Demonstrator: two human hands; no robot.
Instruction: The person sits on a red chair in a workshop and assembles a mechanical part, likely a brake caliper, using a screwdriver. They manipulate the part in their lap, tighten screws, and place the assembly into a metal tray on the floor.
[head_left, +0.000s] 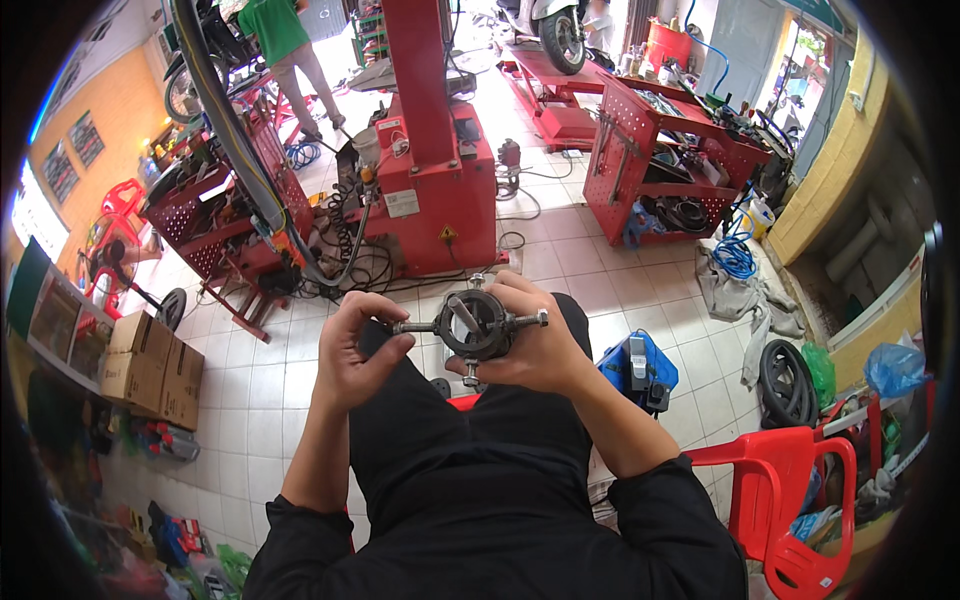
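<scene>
Over my lap is a dark metal ring (448,330) with several bolts sticking out around it like spokes. A flat, pale metal piece (464,313) lies across its opening. My right hand (535,345) wraps the ring's right side, fingers behind it and thumb along the lower edge. With thumb and forefinger curled about the head of the left bolt (418,327), my left hand (358,345) is closed at that bolt. How firmly those fingertips press on it is hard to see. The palm-side fingers of my right hand are partly hidden by the ring.
Ahead stands a red machine with a post (440,200), cables around its base. A red tool cart (650,160) is right of it. Cardboard boxes (150,365) stand left; a blue bag (640,370) and red plastic chair (775,490) are right. A person in green (275,35) stands far left.
</scene>
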